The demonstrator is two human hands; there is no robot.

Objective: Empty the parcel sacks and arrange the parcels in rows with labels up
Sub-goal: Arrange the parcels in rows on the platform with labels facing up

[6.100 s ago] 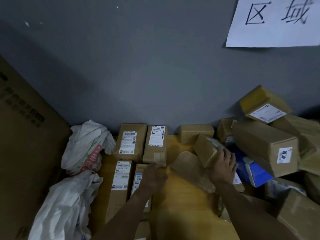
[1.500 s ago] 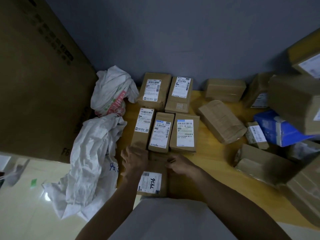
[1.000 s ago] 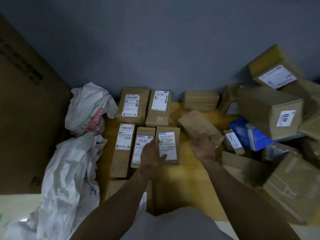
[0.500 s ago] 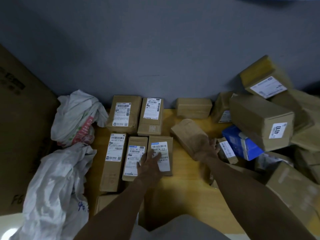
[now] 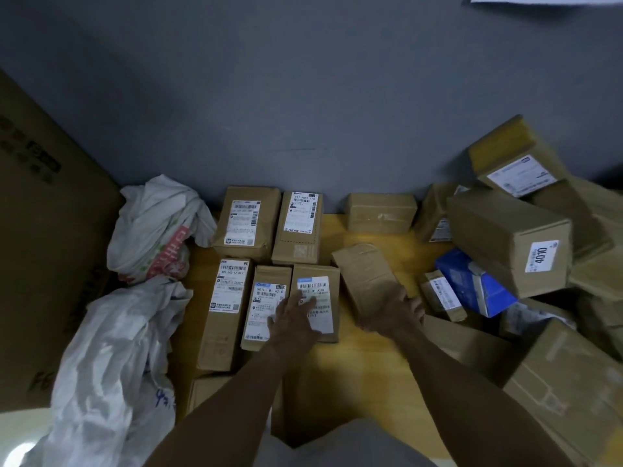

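Right hand (image 5: 392,313) has slid onto the near end of the bare brown parcel (image 5: 365,274), fingers curled round its corner. That parcel lies askew on the wooden table (image 5: 367,365), just right of the middle row. Left hand (image 5: 293,320) stays flat, fingers straight, on the row's last labelled parcel (image 5: 320,286). White sacks (image 5: 111,348) slump at the left.

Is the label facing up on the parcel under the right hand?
No, the angled brown parcel under the right hand shows only plain taped cardboard on top.
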